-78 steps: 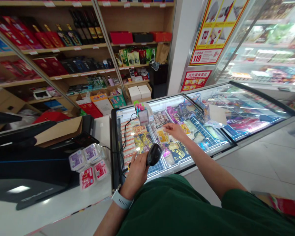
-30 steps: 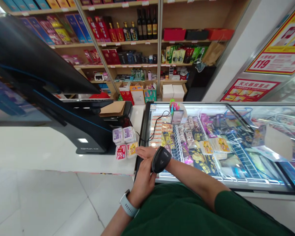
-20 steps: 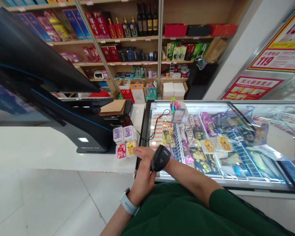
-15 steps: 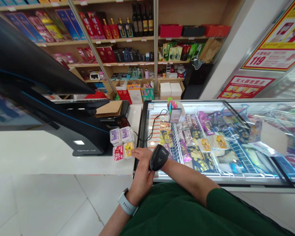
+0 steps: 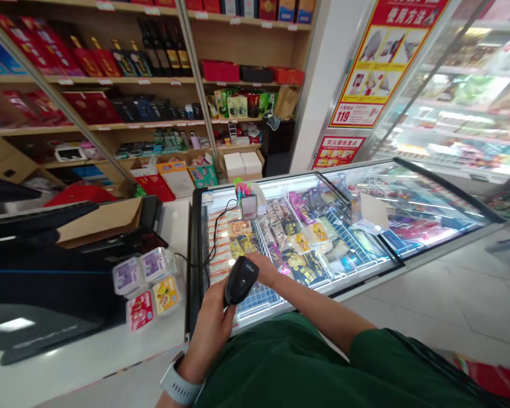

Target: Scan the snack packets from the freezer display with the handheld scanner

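My left hand (image 5: 213,317), with a watch on the wrist, is wrapped round a black barcode scanner (image 5: 241,280). My right hand (image 5: 261,268) reaches in from the right over the freezer, just behind the scanner; its fingers are mostly hidden there. On the counter to the left lie clear plastic tubs in a cluster: a yellow-labelled tub (image 5: 166,294), a red-labelled tub (image 5: 140,310) and purple-labelled tubs (image 5: 127,276). Two more yellow-labelled tubs (image 5: 301,243) sit on the freezer beyond my right hand.
A glass-topped chest freezer (image 5: 289,297) with bagged food stretches to the right. A black cable (image 5: 216,232) loops over its left end. The white counter (image 5: 173,221) carries a dark checkout machine (image 5: 46,300) at left. Stocked shelves (image 5: 153,79) stand behind.
My view has turned to the right. My right hand has drawn away from the yellow-labelled tub on the counter and is now over the freezer. My left hand still holds the scanner.
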Demonstrator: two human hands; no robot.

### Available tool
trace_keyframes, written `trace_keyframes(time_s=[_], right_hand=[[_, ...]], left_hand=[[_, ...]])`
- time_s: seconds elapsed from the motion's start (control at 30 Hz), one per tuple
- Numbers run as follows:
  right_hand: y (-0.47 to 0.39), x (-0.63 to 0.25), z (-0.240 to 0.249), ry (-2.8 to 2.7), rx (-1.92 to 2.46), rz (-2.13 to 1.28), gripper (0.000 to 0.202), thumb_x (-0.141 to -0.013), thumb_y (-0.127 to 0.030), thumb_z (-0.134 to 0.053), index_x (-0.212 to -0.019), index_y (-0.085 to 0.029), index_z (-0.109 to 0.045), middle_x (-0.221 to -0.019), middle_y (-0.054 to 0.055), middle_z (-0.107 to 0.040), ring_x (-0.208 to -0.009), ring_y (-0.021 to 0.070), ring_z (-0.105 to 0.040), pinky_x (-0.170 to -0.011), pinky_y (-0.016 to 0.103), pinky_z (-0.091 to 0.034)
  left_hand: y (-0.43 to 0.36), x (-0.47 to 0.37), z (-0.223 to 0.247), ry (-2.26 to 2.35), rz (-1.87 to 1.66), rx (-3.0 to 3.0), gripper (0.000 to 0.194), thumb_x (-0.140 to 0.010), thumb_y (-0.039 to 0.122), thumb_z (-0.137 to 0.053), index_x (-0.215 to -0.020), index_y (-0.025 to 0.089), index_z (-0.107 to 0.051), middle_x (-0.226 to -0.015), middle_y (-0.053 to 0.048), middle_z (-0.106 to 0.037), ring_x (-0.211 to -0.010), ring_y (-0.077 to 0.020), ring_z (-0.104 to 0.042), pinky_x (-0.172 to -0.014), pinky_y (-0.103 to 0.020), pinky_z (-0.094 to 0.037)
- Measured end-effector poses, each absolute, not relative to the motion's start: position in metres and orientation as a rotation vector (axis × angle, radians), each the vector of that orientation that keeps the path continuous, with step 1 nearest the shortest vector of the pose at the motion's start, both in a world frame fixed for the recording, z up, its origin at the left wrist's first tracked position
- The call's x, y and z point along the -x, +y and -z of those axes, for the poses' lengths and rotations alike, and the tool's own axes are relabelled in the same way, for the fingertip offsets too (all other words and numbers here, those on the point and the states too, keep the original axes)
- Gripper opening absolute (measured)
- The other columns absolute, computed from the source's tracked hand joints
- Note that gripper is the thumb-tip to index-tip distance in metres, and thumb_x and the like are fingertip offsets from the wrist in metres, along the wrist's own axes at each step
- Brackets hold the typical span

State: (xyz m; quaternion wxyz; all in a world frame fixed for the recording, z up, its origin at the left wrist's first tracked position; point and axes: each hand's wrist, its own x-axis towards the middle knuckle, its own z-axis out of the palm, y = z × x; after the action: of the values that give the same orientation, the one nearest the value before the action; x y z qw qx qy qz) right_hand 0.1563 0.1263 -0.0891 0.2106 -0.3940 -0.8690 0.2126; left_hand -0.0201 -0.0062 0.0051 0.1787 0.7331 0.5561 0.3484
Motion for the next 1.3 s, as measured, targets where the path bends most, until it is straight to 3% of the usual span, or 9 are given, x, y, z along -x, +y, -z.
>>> trace_keyframes(time_s=[0.23, 0.4, 0.7, 0.9, 1.1, 1.3], right_hand=[[0.136, -0.274, 0.095, -2.175, 2.003, -0.135, 0.028, -0.092, -0.027, -0.050, -0.115, -0.012, -0.058, -0.111, 0.016, -0.061, -0.106, 0.0264, -0.055, -0.093, 0.039, -0.044], [0.132, -0.308, 0.108, -1.978, 2.319, -0.040, 0.037, -0.090, -0.032, -0.054, -0.120, -0.011, -0.054, -0.114, 0.017, -0.057, -0.102, 0.0267, -0.054, -0.086, 0.037, -0.043], [0.119, -0.316, 0.126, -1.917, 2.323, -0.004, 0.038, -0.090, -0.028, -0.053, -0.124, -0.011, -0.053, -0.110, 0.017, -0.058, -0.099, 0.0280, -0.054, -0.084, 0.040, -0.042], [0.121, -0.312, 0.121, -1.870, 2.347, -0.012, 0.045, -0.084, -0.038, -0.062, -0.119, -0.012, -0.056, -0.128, 0.020, -0.052, -0.109, 0.0323, -0.050, -0.088, 0.045, -0.042], [0.122, -0.309, 0.124, -1.734, 2.366, -0.082, 0.039, -0.085, -0.035, -0.061, -0.117, -0.014, -0.055, -0.112, 0.016, -0.059, -0.103, 0.0293, -0.053, -0.086, 0.040, -0.044], [0.118, -0.311, 0.130, -1.710, 2.302, -0.089, 0.033, -0.082, -0.029, -0.063, -0.111, -0.014, -0.055, -0.110, 0.016, -0.058, -0.105, 0.0303, -0.052, -0.086, 0.038, -0.044]], left_hand=[[0.008, -0.009, 0.000, 1.451, -0.955, -2.148, 0.046, -0.085, 0.023, -0.051, -0.129, 0.012, -0.049, -0.122, -0.017, -0.063, -0.115, -0.0315, -0.060, -0.098, -0.049, -0.050], [0.017, -0.024, 0.007, 1.404, -0.949, -2.218, 0.045, -0.086, 0.028, -0.051, -0.128, 0.013, -0.050, -0.119, -0.017, -0.065, -0.109, -0.0316, -0.064, -0.094, -0.047, -0.053], [0.025, -0.023, 0.012, 1.410, -0.987, -2.375, 0.039, -0.088, 0.031, -0.050, -0.123, 0.015, -0.051, -0.109, -0.014, -0.069, -0.098, -0.0280, -0.069, -0.083, -0.040, -0.058], [0.035, -0.012, 0.018, 1.383, -0.902, -2.346, 0.038, -0.085, 0.033, -0.055, -0.120, 0.019, -0.054, -0.109, -0.011, -0.071, -0.098, -0.0279, -0.070, -0.081, -0.038, -0.059], [0.032, -0.013, 0.011, 1.395, -0.897, -2.281, 0.040, -0.085, 0.031, -0.053, -0.123, 0.017, -0.053, -0.110, -0.013, -0.070, -0.100, -0.0289, -0.068, -0.083, -0.041, -0.058], [0.024, -0.015, 0.002, 1.408, -0.960, -2.205, 0.040, -0.085, 0.028, -0.053, -0.123, 0.014, -0.055, -0.112, -0.014, -0.069, -0.103, -0.0295, -0.067, -0.088, -0.043, -0.056]])
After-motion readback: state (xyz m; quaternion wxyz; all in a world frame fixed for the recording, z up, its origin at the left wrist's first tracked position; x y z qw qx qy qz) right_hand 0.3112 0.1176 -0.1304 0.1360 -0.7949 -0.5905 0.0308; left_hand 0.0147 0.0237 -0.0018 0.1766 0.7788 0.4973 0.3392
